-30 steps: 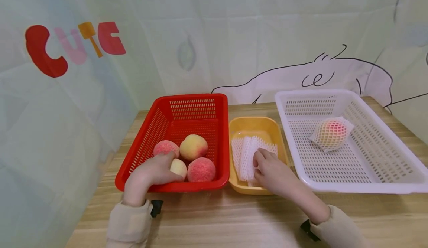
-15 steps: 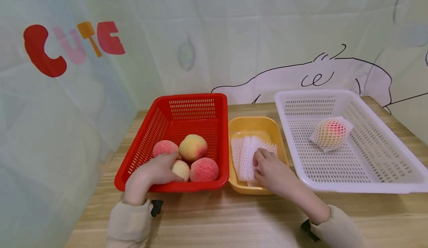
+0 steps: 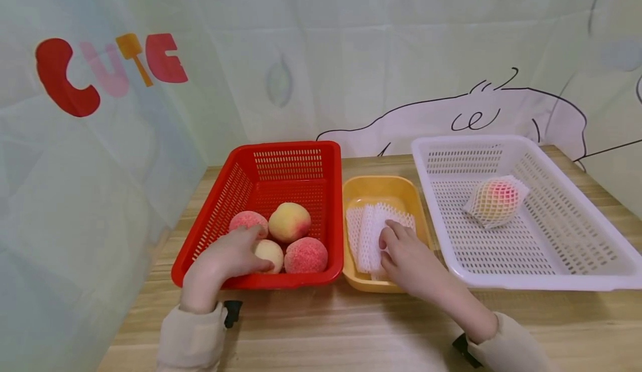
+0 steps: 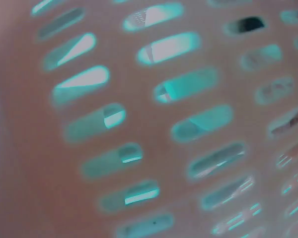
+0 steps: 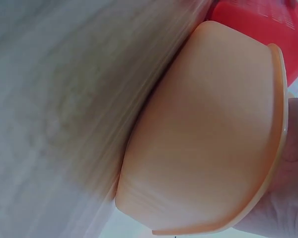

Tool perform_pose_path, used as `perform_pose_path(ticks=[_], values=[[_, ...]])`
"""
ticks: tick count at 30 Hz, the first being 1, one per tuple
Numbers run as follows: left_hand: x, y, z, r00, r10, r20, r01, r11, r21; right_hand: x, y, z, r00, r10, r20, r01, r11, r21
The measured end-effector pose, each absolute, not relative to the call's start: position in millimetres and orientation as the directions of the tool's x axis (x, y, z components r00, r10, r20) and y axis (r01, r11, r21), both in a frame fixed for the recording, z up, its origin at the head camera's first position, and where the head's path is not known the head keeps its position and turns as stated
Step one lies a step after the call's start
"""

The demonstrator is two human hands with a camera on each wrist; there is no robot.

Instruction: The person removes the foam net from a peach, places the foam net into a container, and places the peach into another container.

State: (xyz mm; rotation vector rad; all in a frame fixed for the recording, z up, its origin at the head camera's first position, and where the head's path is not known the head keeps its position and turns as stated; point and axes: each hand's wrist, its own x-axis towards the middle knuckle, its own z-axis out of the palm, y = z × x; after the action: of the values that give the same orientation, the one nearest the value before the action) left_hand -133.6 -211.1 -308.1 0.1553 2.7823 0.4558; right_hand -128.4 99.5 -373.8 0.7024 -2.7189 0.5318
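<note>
In the head view my left hand (image 3: 228, 257) is in the front left of the red basket (image 3: 333, 205). Its fingers and thumb curl round a pale peach (image 3: 268, 254), which they partly cover. A pink peach (image 3: 248, 221) is behind that hand, a yellow peach (image 3: 290, 221) behind the held one, and a redder peach (image 3: 306, 255) to its right. Over the yellow tray (image 3: 386, 182), my right hand (image 3: 413, 258) has bent fingers and thumb on a white foam net sleeve (image 3: 368, 238) in a small pile. The fingertips are partly hidden.
At right stands a white basket (image 3: 426, 194) holding one peach in a foam net (image 3: 497, 200). The left wrist view shows only the slotted red basket wall (image 4: 139, 119). In the right wrist view, the yellow tray's side (image 5: 203, 129) is close. A printed curtain hangs behind.
The pale peach shifted right, pushing the redder peach right, then came slightly back left with my left hand. The right hand stays at the foam net sleeves.
</note>
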Motion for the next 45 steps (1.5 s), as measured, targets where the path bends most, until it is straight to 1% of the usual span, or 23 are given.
perform_pose_path(ticks=[7, 16, 19, 26, 36, 41, 45], values=[[-133, -210, -306, -0.951, 0.135, -0.278, 0.045, 0.950, 0.308, -126, 99, -372, -0.844, -0.392, 0.367, -0.504, 0.815, -0.288], [-129, -212, -302, -0.954, 0.136, -0.269, 0.049, 0.951, 0.305, -125, 99, -367, -0.866, -0.367, 0.339, -0.472, 0.823, -0.315], [-128, -211, -300, -0.961, 0.138, -0.238, 0.062, 0.952, 0.300, -125, 99, -366, -0.863, -0.367, 0.347, -0.474, 0.824, -0.309], [-124, -203, -295, -0.983, 0.138, -0.124, 0.097, 0.952, 0.290, -125, 99, -363, -0.851, -0.361, 0.382, -0.485, 0.820, -0.304], [-116, -185, -286, -0.988, 0.149, -0.034, 0.135, 0.956, 0.259, -121, 100, -358, -0.832, -0.365, 0.418, -0.508, 0.804, -0.308], [-114, -173, -286, -0.986, 0.169, -0.007, 0.161, 0.950, 0.267, -117, 101, -352, -0.808, -0.376, 0.454, -0.534, 0.793, -0.292], [-116, -167, -290, -0.983, 0.184, 0.025, 0.183, 0.943, 0.276, -115, 102, -347, -0.807, -0.381, 0.451, -0.537, 0.791, -0.294]])
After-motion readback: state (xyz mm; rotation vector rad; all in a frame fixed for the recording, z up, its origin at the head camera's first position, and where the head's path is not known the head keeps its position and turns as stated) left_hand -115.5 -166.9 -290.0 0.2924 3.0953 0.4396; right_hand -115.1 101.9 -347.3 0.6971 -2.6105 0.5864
